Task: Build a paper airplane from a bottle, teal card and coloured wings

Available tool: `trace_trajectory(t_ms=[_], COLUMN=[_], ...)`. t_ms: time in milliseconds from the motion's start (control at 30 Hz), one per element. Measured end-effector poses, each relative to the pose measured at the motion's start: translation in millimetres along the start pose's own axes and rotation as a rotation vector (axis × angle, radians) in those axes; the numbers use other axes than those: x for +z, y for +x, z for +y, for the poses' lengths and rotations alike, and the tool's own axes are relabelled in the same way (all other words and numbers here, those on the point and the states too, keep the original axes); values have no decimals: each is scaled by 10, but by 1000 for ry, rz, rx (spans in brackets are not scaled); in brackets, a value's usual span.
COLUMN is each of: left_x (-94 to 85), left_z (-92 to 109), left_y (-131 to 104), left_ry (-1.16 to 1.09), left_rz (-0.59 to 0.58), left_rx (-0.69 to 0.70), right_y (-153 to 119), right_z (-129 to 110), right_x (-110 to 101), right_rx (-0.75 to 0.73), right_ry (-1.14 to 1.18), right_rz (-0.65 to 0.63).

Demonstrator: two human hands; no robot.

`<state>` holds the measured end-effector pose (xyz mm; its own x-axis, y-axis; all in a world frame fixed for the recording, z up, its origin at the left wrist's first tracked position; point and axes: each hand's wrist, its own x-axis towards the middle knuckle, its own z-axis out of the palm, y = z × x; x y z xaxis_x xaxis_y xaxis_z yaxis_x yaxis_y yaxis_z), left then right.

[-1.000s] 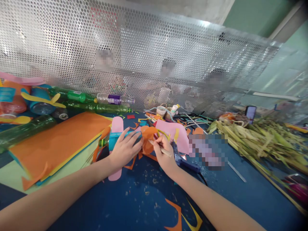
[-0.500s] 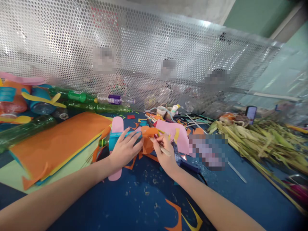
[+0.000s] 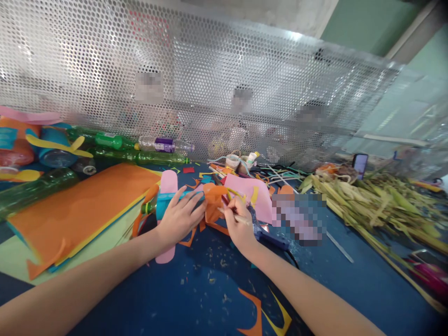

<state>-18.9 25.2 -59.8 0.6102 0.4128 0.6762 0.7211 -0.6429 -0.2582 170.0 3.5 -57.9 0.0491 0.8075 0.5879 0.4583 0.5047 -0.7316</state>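
Observation:
My left hand lies with its fingers spread over a bottle wrapped in blue paper. Pink strips stick out above and below this bottle, and its green cap end points left. Orange paper covers the right end, just past my left fingertips. In a closed grip, my right hand holds a thin pale stick, its tip at the orange paper. What the stick is exactly cannot be made out.
Orange sheets lie left, below green bottles. A pink sheet and a blue glue gun are right of my right hand. Dry husks and a phone lie farther right. People show behind the perforated screen.
The stick in my right hand has tilted flatter and its tip is slightly lower on the orange paper. My left hand stays on the bottle. The whole view has shifted slightly.

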Motion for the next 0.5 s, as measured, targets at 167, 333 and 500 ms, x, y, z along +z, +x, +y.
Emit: trace_trajectory(t_ms=[167,333,500], left_x=[-6,-3,3], left_z=[-3,-8,-4], left_y=[1,2,1], left_ry=[-32,-6,21], left_rz=[8,-15,-15], left_rx=[-3,8,16], right_y=[1,4,-3], right_z=[5,12,18], right_x=[4,15,25], right_rx=[-1,-23,-16], right_ry=[5,-20,-22], right_rz=[-9,11,10])
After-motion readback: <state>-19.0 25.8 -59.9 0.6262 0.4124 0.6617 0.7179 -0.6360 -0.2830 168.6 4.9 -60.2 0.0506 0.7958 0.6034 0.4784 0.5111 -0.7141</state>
